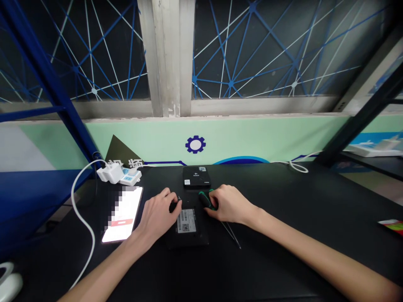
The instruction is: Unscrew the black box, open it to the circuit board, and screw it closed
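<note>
My left hand (155,220) rests at the left side of a flat black device (189,239) lying on the black table (299,222), and its fingers are closed on a small dark tool (174,206) with a thin tip. The device shows a white label (186,221) facing up. My right hand (229,205) holds a green-and-black screwdriver handle (206,200) over the device's right corner. A thin metal shaft or pair of tweezers (232,235) runs out below that hand. A second black box (196,176) lies beyond the device.
A smartphone (122,214) with a lit, pixelated screen lies left of my left hand. Behind it stand a white plug adapter (110,173) and socket strip (129,177), with a white cable (77,201). A coloured packet (391,226) lies at the right. Blue shelf posts (47,79) stand at the left.
</note>
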`<state>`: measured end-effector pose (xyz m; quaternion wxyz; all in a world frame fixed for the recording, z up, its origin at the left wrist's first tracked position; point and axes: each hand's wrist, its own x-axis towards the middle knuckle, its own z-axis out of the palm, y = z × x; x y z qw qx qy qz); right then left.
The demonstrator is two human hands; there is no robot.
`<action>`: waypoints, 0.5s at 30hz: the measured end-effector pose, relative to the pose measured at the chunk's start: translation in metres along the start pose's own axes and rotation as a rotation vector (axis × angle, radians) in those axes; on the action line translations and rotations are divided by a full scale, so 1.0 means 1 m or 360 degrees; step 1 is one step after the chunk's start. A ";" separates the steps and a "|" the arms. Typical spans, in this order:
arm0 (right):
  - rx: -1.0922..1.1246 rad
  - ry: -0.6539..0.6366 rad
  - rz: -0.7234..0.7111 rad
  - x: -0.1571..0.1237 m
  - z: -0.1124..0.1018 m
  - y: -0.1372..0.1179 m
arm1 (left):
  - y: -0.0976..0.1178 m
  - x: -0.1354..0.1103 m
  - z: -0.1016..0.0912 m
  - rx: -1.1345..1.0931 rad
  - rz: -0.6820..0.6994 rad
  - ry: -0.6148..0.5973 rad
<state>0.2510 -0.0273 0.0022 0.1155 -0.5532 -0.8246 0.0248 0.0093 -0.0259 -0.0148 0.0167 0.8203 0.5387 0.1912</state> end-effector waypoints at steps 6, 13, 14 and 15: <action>-0.0046 -0.0007 0.0093 -0.003 0.002 -0.007 | 0.000 0.000 0.000 -0.0007 0.0000 0.0002; 0.0510 0.0049 0.0225 0.003 0.001 -0.004 | 0.001 0.001 0.000 -0.0016 0.0000 0.0010; 0.0608 0.0092 0.0233 0.004 0.000 -0.002 | 0.001 0.002 0.000 -0.0016 -0.0002 0.0008; 0.0707 0.0126 0.0250 0.005 0.000 -0.001 | 0.000 0.003 0.001 -0.0015 -0.0004 0.0007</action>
